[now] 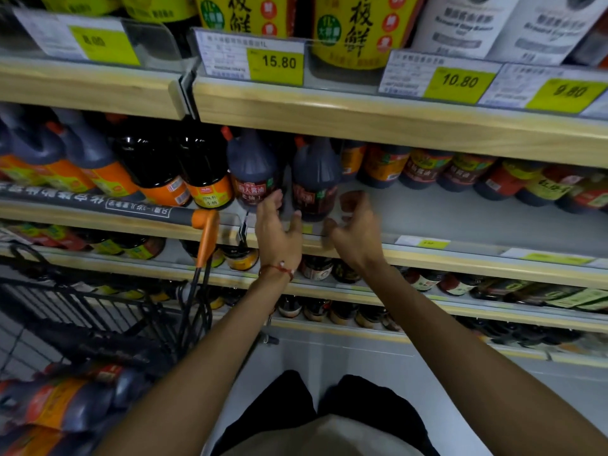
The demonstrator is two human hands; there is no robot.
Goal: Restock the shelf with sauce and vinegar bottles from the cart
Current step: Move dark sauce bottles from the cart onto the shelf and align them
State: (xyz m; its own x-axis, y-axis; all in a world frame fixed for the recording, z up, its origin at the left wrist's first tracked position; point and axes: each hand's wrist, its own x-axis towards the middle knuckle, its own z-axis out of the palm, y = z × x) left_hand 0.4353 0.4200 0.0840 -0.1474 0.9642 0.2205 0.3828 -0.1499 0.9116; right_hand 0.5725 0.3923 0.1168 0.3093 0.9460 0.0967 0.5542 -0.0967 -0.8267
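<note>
Wood-edged shelving point(394, 126), yellow price tags point(275, 65), pale grey floor point(477, 406), dim light.

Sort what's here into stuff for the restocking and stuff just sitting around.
For the job: left hand, right hand, red-label jug, twin jug, middle shelf, cart, cart bottles.
Just around: price tags, yellow-label bottles, jars below.

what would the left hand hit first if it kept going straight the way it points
Most likely the left red-labelled jug; the left hand reaches with fingertips almost on its label, though depth is unclear.
</note>
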